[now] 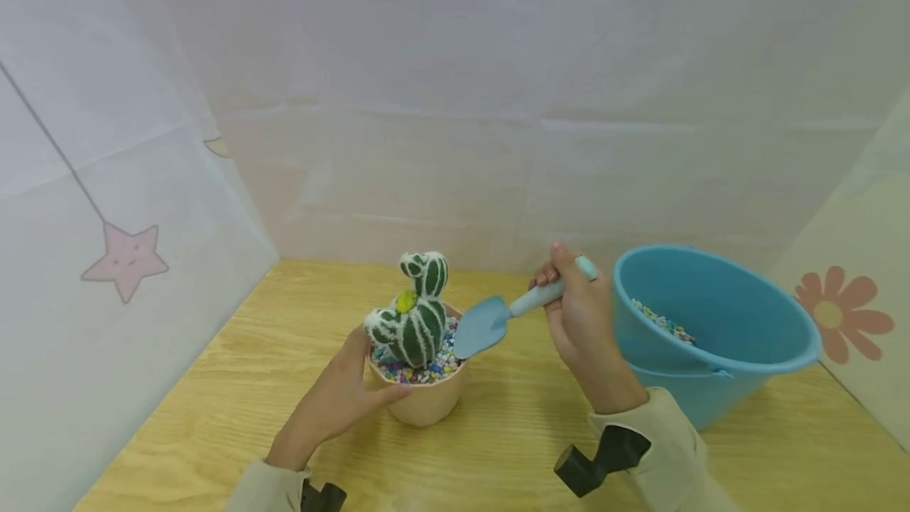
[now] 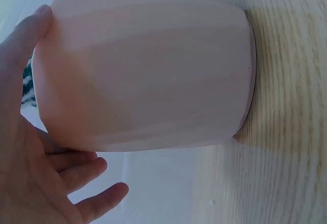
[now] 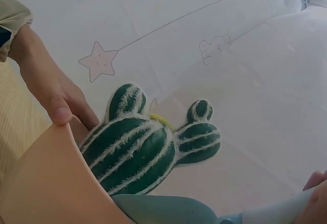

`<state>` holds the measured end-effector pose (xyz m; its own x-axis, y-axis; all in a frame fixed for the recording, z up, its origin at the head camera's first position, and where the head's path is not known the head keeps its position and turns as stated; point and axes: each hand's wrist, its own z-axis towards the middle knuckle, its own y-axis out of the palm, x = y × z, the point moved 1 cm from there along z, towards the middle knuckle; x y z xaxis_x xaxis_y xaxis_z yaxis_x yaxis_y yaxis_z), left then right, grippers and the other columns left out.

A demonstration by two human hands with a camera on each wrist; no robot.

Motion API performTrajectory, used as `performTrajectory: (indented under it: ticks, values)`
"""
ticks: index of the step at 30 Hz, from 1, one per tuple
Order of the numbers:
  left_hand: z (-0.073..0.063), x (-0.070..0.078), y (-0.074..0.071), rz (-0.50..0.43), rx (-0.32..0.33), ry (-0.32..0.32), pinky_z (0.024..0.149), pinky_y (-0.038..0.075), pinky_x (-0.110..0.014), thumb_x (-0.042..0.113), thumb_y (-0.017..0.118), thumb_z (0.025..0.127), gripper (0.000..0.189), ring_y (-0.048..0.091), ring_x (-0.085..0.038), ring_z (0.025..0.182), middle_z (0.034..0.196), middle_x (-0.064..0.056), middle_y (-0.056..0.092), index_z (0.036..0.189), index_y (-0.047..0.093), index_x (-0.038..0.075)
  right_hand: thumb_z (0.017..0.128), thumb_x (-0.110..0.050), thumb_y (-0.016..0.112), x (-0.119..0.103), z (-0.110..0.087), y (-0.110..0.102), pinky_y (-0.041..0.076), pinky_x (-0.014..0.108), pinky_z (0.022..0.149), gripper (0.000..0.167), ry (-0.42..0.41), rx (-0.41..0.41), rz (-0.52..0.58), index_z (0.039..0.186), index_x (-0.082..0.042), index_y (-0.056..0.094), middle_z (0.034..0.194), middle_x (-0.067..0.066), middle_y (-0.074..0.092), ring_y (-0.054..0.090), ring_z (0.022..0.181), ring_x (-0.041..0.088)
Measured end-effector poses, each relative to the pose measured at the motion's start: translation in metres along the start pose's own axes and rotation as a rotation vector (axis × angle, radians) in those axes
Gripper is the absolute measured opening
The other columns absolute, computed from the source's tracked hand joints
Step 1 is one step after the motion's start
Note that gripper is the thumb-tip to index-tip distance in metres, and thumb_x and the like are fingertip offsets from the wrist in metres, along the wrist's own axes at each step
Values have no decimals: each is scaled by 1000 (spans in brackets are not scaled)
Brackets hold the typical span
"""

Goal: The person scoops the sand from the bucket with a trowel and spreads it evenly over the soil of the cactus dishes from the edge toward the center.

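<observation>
A green cactus (image 1: 422,332) with white fuzzy ridges and a yellow bud stands in a peach flower pot (image 1: 426,405), among many-coloured pebbles (image 1: 435,370). My left hand (image 1: 341,397) holds the pot by its rim, thumb at the front and fingers round the left side. In my right hand (image 1: 583,314) I grip the pale handle of a blue toy shovel (image 1: 485,326). The shovel's blade tip is at the pot's right rim, beside the cactus; in the right wrist view the blade (image 3: 163,208) partly hides behind the pot wall. Whether the blade carries pebbles cannot be told.
A large blue bucket (image 1: 711,385) stands to the right of my right hand, with more coloured pebbles (image 1: 663,321) visible inside. The wooden tabletop (image 1: 235,385) is bordered by pale printed sheets at the back (image 1: 462,180) and sides.
</observation>
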<state>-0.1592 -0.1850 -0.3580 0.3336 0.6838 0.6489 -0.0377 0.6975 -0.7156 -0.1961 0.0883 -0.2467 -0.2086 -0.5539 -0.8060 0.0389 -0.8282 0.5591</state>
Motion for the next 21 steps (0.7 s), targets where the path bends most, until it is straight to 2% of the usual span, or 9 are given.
performTrajectory:
  ticks: [5, 8, 11, 13, 18, 21]
  values:
    - [0, 6, 5, 67, 67, -52, 104, 39, -54, 63, 70, 74, 107, 43, -37, 131, 149, -16, 36, 152, 18, 10, 99, -18, 51, 6, 1, -2, 44, 23, 69, 34, -6, 4, 13, 66, -11, 47, 62, -1, 47, 46, 62, 11]
    - [-2, 10, 10, 121, 139, -36, 98, 45, -53, 63, 70, 74, 105, 50, -39, 124, 144, -18, 42, 149, 23, 7, 100, -18, 48, 10, 0, -2, 43, 24, 70, 35, -1, 11, 9, 66, -10, 46, 62, -1, 46, 45, 62, 11]
    - [-4, 13, 12, 146, 178, -19, 92, 49, -53, 60, 71, 75, 101, 55, -40, 117, 140, -20, 44, 147, 25, 5, 101, -17, 46, 11, 0, -1, 43, 24, 69, 35, 0, 27, 13, 67, -10, 45, 62, -1, 45, 45, 62, 12]
    - [-4, 13, 12, 135, 169, -14, 92, 49, -53, 58, 71, 77, 100, 55, -40, 116, 139, -20, 43, 147, 24, 5, 101, -16, 47, 11, 0, -1, 43, 24, 68, 35, -4, 38, 22, 66, -10, 45, 62, -1, 46, 45, 62, 11]
    - [-5, 12, 8, 78, 93, -51, 98, 44, -55, 56, 69, 80, 102, 48, -44, 124, 147, -22, 34, 150, 15, 5, 100, -16, 50, 5, -1, -1, 44, 23, 69, 34, -19, 37, 20, 66, -11, 47, 61, -2, 47, 46, 61, 11]
    - [-5, 11, 6, 63, 78, -58, 100, 42, -55, 55, 68, 81, 101, 44, -44, 128, 148, -23, 31, 151, 14, 5, 99, -18, 51, 6, -2, 0, 44, 23, 70, 34, -16, 25, 11, 66, -11, 46, 62, -2, 47, 46, 62, 11]
